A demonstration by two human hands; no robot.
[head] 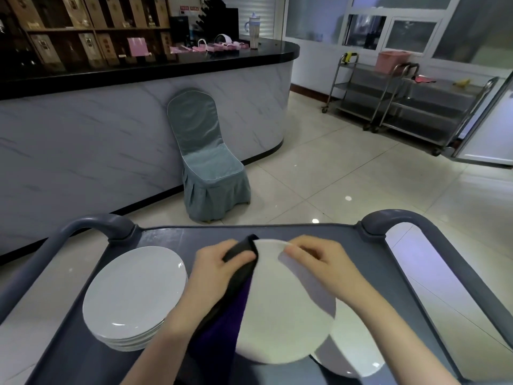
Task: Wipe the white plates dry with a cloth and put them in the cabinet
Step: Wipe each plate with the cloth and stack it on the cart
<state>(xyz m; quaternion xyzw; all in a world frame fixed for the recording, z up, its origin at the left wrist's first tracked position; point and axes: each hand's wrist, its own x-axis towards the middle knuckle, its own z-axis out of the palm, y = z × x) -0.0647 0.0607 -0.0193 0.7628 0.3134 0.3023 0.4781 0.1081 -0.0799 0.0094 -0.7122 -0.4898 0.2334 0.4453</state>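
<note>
Head view: my left hand grips the cloth against the plate to dry its edge; my right hand pinches the rim, steadying it.

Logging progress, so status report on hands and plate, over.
Left grip holds dark cloth against plate edge. Right grip pinches the plate rim. Stack of plates at left on cart; nothing in the way.

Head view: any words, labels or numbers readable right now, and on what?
Nothing can be read.
Brown boxes: labels blurred.
Red wall signs: too small to read.
Held plate, cloth, cart: no text visible.
</note>
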